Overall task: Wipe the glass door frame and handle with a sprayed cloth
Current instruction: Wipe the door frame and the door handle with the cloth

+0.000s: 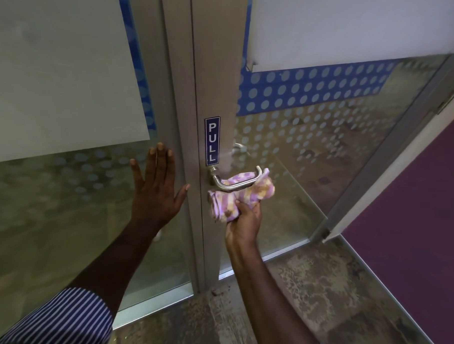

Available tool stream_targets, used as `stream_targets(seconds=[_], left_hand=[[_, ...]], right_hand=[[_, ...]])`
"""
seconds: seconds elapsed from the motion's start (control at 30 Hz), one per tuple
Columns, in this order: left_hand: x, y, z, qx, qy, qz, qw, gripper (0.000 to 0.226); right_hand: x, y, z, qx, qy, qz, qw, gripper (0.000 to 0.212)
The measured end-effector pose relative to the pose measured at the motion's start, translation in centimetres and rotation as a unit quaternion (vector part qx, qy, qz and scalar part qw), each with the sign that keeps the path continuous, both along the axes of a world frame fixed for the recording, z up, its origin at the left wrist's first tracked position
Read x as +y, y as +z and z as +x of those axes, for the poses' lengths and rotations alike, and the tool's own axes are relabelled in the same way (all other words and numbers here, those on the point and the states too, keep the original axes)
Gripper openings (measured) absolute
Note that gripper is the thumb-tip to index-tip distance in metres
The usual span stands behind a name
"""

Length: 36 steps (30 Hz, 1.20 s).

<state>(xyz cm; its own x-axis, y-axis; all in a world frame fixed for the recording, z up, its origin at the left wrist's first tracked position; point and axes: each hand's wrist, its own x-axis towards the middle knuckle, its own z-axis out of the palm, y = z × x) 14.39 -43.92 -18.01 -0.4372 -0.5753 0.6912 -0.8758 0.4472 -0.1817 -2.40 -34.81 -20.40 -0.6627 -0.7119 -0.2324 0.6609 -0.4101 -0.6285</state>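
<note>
Just below the handle (pixel 234 180), a bunched pink and yellow cloth (pixel 241 194) is gripped by the right hand (pixel 245 220) and pressed against the lever's underside. Left of the handle, the left hand (pixel 156 190) is laid flat, fingers spread, on the glass (pixel 66 205) beside the metal door frame (pixel 211 68). Above the handle, a blue PULL sign (pixel 213 140) is fixed.
</note>
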Motion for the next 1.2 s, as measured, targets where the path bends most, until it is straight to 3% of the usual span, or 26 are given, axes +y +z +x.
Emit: stream_targets(seconds=[0.23,0.37,0.47,0.63,0.77,0.9,0.97,1.07,1.2], left_hand=[[1.1,0.8,0.6,0.0,-0.014,0.03,0.999,0.083],[1.9,1.4,0.9,-0.006,-0.019,0.05,0.999,0.081],[2.5,2.0,1.3,-0.008,-0.022,0.062,0.998,0.081],[4.0,3.3,1.6,0.03,-0.066,0.083,0.994,0.077],[6.3,5.0,0.3,0.17,-0.121,0.075,0.975,0.062],[8.9,8.7,-1.7,0.301,-0.229,0.084,0.922,0.041],[10.6,10.9,-2.8,0.357,-0.251,0.157,0.886,0.041],[12.4,13.2,-4.3,0.39,-0.258,0.283,0.837,0.054],[13.9,15.2,-5.5,0.397,-0.271,0.298,0.825,0.071]], right_hand=[[2.4,0.0,3.2,-0.063,0.087,0.004,0.994,0.043],[3.8,1.1,3.6,-0.076,0.111,-0.018,0.991,0.059],[4.7,0.7,3.2,-0.107,0.165,-0.018,0.98,0.092],[7.2,2.3,2.3,-0.104,0.217,-0.023,0.97,0.092],[7.9,4.2,2.1,-0.045,0.208,-0.049,0.976,0.05],[8.0,7.2,1.8,0.094,0.182,-0.041,0.978,0.043],[8.0,8.6,1.8,0.167,0.171,-0.022,0.971,0.042],[8.0,10.7,2.3,0.304,0.156,0.005,0.94,0.062],[8.3,13.2,3.4,0.385,0.124,0.0,0.914,0.079]])
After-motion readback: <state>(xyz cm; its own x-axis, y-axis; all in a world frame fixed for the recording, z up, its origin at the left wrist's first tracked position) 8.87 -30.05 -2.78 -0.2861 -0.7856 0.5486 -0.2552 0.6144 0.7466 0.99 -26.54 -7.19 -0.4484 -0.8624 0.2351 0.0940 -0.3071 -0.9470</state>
